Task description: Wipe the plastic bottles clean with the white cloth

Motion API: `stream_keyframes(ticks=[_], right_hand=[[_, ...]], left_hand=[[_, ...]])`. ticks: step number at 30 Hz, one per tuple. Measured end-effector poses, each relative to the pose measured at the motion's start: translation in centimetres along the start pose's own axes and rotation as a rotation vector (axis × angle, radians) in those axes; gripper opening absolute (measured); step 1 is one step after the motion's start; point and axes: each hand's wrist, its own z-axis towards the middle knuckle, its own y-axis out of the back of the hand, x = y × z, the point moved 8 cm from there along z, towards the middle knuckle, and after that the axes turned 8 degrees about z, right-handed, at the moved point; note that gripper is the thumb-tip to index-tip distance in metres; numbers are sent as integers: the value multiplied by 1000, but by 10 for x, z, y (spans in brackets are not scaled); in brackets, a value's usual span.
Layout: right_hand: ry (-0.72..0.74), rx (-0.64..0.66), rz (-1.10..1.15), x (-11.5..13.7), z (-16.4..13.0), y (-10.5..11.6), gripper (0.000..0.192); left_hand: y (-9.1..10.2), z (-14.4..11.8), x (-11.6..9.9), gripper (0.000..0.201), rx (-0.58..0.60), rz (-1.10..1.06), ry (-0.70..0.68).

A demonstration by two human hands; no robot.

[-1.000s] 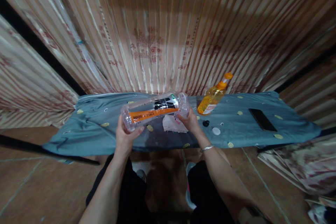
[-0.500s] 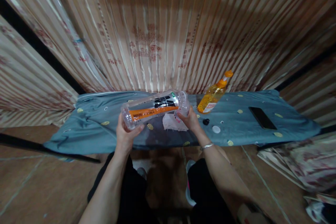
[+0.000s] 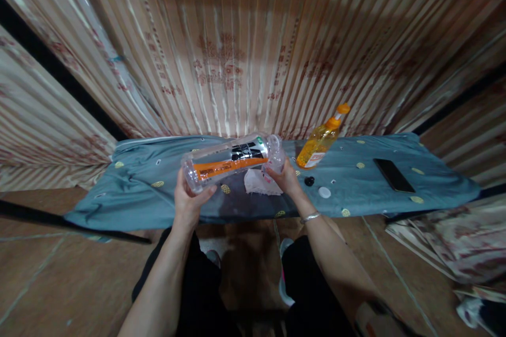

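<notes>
Clear bottle (image 3: 229, 162) sideways, apparently empty, left hand (image 3: 188, 201) and right hand (image 3: 285, 178) fingers clamped on its ends, orange-liquid bottle (image 3: 321, 138) beside.

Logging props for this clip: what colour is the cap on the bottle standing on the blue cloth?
Orange, on the bottle of yellow liquid; clearest in the head view.

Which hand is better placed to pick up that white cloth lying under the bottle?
Probably the right hand. It grips the neck end of the clear bottle directly above the white cloth; the left hand holds the bottle's base, farther away.
</notes>
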Motion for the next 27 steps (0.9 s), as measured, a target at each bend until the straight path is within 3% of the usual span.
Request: stream_keyframes(ticks=[15,27], right_hand=[[-25,5,15,4,-2,1,51],[-15,-3,24,2,0,2,51]], left_hand=[[0,0,1,85,-13,-1,-2],[-2,0,2,90,1,-1,-14]])
